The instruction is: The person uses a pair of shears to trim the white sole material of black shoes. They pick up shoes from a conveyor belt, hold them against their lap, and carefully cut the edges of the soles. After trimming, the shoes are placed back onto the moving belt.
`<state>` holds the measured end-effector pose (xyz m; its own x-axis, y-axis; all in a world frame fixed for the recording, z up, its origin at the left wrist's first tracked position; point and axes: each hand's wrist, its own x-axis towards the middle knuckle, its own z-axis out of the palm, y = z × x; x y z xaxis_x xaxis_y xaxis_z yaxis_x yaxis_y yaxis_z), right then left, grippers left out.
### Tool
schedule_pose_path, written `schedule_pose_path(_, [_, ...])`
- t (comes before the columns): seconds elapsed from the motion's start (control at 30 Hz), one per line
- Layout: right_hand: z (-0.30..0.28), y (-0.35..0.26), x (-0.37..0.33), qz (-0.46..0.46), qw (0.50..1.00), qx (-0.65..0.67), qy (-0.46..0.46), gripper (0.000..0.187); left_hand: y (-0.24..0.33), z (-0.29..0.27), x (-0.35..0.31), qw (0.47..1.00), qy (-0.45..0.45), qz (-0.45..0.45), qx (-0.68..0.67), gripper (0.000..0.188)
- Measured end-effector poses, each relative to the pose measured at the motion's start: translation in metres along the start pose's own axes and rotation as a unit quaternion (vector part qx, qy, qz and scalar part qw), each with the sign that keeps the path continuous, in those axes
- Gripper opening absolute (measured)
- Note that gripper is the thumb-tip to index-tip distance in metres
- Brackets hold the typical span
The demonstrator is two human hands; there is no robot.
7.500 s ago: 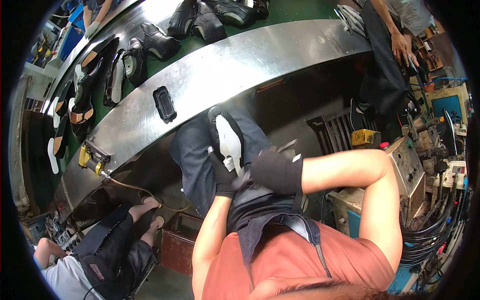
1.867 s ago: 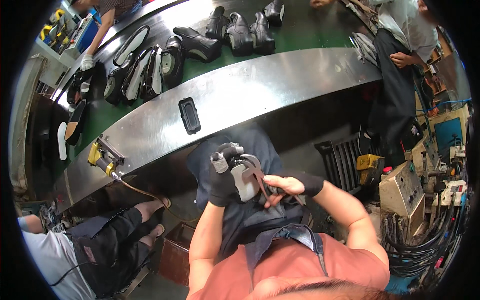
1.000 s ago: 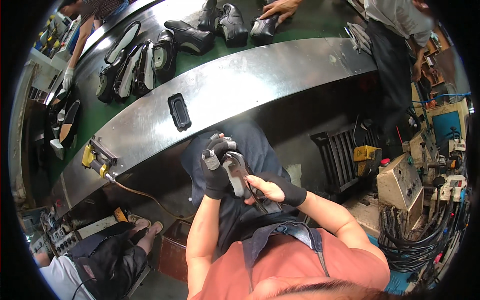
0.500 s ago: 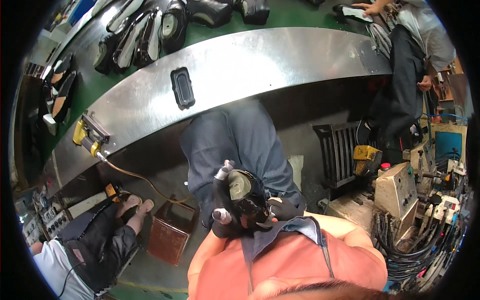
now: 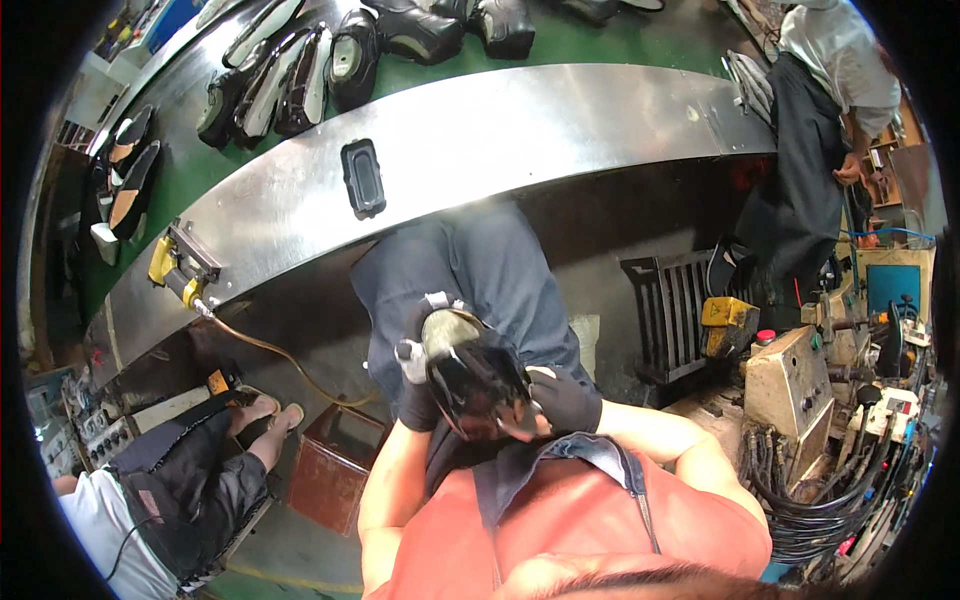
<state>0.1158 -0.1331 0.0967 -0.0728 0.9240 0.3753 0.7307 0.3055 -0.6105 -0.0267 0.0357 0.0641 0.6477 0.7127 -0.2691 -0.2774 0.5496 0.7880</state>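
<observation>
A glossy black shoe [image 5: 478,385] is held between my hands, over my lap in dark trousers. Its pale opening shows at the far end, and light glares off the upper. My left hand [image 5: 417,392], in a dark glove with white-wrapped fingertips, is closed around the left side and far end of the shoe. Also in a dark glove, my right hand [image 5: 566,402] grips the shoe's near right side. Some of its fingers are hidden by the shoe.
A metal ledge [image 5: 480,130] runs before me, carrying a black tray [image 5: 363,178] and a yellow staple gun [image 5: 180,270] with a hose. Beyond lie several black shoes [image 5: 352,58] on a green belt. Machine controls [image 5: 790,375] stand right; people are on both sides.
The shoe has turned and tilted in my hands, so more of its shiny upper shows. Both hands have shifted with it. At the far right, a co-worker's hand on a shoe has left view.
</observation>
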Motion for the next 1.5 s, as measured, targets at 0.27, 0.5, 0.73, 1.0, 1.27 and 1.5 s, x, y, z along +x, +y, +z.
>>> schedule_pose_path(0.27, [0.014, -0.010, -0.008, -0.008, 0.999, -0.012, 0.049, 0.048, 0.002, 0.009, -0.020, 0.998, 0.032, -0.045, -0.010, 0.048])
schedule_pose_path(0.5, [-0.007, -0.027, 0.042, 0.420, 0.881, 0.218, 0.025, 0.041, -0.019, 0.016, -0.006, 0.966, 0.097, -0.010, 0.240, 0.049])
schedule_pose_path(0.73, [-0.008, 0.033, 0.053, 0.513, 0.756, 0.407, 0.015, 0.048, -0.034, -0.033, 0.036, 0.827, -0.004, 0.135, 0.545, 0.060])
schedule_pose_path(1.0, [-0.013, 0.037, 0.052, 0.526, 0.747, 0.405, 0.012, 0.049, 0.027, 0.013, 0.067, 0.697, -0.066, 0.111, 0.706, 0.049])
schedule_pose_path(1.27, [-0.014, 0.012, 0.031, 0.449, 0.848, 0.282, -0.020, 0.047, -0.017, 0.019, 0.039, 0.942, -0.091, 0.176, 0.272, 0.087])
schedule_pose_path(1.5, [0.008, -0.010, -0.069, 0.088, 0.971, 0.182, -0.127, 0.033, 0.025, 0.020, -0.047, 0.990, -0.127, -0.052, 0.033, 0.081])
